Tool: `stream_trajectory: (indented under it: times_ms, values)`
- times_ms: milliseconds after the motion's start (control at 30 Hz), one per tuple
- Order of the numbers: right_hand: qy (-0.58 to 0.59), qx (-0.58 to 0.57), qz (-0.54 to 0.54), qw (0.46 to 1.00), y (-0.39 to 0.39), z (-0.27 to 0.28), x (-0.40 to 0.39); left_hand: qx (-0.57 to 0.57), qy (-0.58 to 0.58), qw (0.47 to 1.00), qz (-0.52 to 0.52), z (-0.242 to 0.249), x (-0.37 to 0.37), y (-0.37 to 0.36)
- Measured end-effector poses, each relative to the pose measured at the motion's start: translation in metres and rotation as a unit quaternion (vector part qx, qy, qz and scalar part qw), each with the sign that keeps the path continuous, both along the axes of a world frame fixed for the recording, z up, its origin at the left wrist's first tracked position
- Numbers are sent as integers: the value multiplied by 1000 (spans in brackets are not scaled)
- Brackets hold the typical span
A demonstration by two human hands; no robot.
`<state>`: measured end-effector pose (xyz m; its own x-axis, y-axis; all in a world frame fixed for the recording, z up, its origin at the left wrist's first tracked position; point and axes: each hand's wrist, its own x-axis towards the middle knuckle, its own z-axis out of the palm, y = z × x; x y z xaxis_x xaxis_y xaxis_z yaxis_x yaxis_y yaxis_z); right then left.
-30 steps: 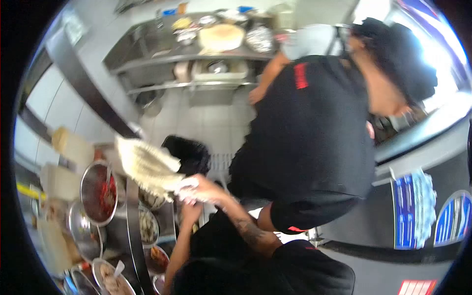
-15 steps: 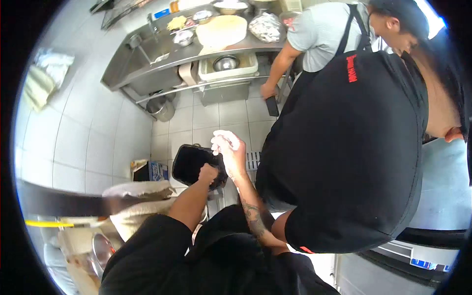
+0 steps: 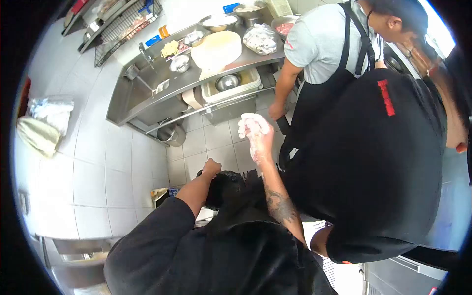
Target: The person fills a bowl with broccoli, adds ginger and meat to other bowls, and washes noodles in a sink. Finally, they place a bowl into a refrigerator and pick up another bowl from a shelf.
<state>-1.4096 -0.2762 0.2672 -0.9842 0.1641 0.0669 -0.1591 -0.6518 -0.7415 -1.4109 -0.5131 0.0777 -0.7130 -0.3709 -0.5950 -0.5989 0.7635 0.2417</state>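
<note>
My left hand (image 3: 212, 168) is closed on the rim of a black bin (image 3: 225, 188), which stands low and close in front of my body. My dark clothing hides much of the bin. My right hand (image 3: 256, 133), coated in a white, pasty or floury layer, is held up over the floor, right of the bin. Its fingers are curled in, and I cannot see whether anything lies inside them. It touches neither the bin nor the counter.
A person in black (image 3: 364, 162) bends close on my right. Beyond, a co-worker in grey (image 3: 319, 42) holds a dark object (image 3: 283, 125) low. Ahead is a steel sink counter (image 3: 206, 73) with bowls, a round pale board (image 3: 216, 50) and a filled plastic bag (image 3: 260, 39). A metal bucket (image 3: 172, 135) stands below.
The view has turned and shifted. The bin, with my left hand on it, now appears closer to my body and partly covered by my clothing. My right hand stays raised with curled fingers.
</note>
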Motion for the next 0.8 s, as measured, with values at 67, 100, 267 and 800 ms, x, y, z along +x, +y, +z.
stream_trajectory:
  times_ms: [67,100,267,800]
  values:
    - [29,24,-4,999,1,8,-17,14,7,1000,6,-4,-13,-18]
    - [36,34,-2,999,0,9,-27,28,12,999,20,-10,-18,-28]
    - [12,25,68,997,-19,7,-113,89,25,990,107,-40,-71,-72]
    - [-66,-83,311,944,-349,-8,-560,228,389,823,345,9,-256,-316]
